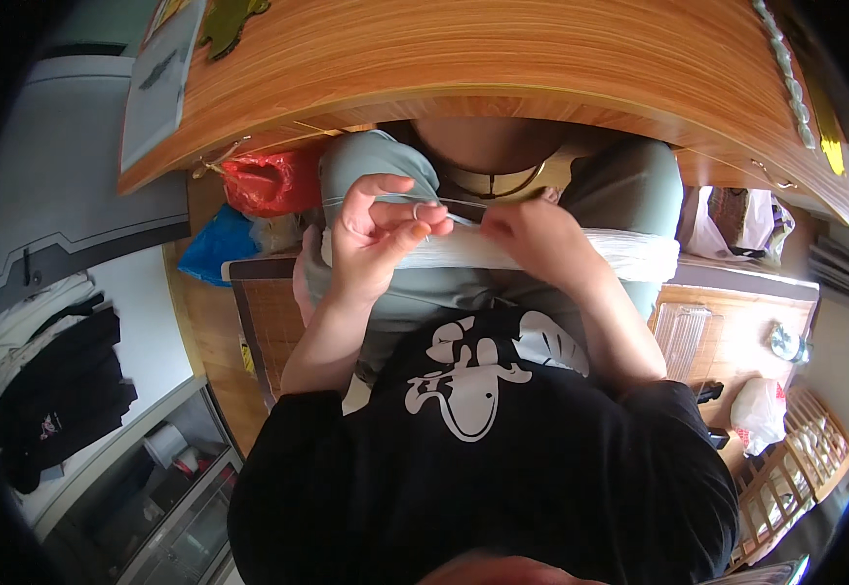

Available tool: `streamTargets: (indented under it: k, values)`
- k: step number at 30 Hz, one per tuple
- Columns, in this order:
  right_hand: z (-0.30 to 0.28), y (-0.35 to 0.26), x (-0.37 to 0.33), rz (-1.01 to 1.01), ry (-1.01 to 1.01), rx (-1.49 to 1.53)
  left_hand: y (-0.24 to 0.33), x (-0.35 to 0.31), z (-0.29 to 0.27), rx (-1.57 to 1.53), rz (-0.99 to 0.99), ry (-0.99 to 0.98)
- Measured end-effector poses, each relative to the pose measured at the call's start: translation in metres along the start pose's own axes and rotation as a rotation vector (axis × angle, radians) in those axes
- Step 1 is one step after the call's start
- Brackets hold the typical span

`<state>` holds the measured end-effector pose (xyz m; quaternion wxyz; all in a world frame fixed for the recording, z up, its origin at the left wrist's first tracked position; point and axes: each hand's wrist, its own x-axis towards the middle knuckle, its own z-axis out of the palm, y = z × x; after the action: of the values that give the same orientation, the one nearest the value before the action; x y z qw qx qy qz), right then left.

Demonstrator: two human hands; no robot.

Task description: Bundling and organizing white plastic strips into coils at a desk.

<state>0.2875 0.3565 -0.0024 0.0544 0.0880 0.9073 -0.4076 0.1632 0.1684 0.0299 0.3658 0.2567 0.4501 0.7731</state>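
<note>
Over my lap, my left hand (371, 239) pinches a fine white thread between thumb and fingers, with the index finger raised and bent. A small loop of the thread shows at the fingertips. My right hand (546, 244) is closed beside it, gripping a thin pale rod (463, 221) whose end points toward the left fingertips. Its exact kind is too small to tell. Below both hands, a long bundle of white strands (629, 255) lies across my thighs, over grey-green trousers (371, 166).
A wooden desk (502, 54) spans the far side, with a white braided cord (785, 73) at its right end. Red (278, 183) and blue (215, 249) plastic bags sit at left under its edge. At right are a white bag (759, 414) and a wooden rack (795, 478).
</note>
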Motion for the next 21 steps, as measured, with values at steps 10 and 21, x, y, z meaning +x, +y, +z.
streamTargets:
  k: [10, 21]
  values:
    - [-0.055, -0.053, -0.018, -0.172, 0.098, 0.757, -0.019, 0.006, 0.015, 0.881, 0.135, -0.037]
    - [-0.048, -0.018, -0.001, -0.01, 0.205, 0.349, -0.005, 0.002, 0.007, 0.041, -0.002, -0.241]
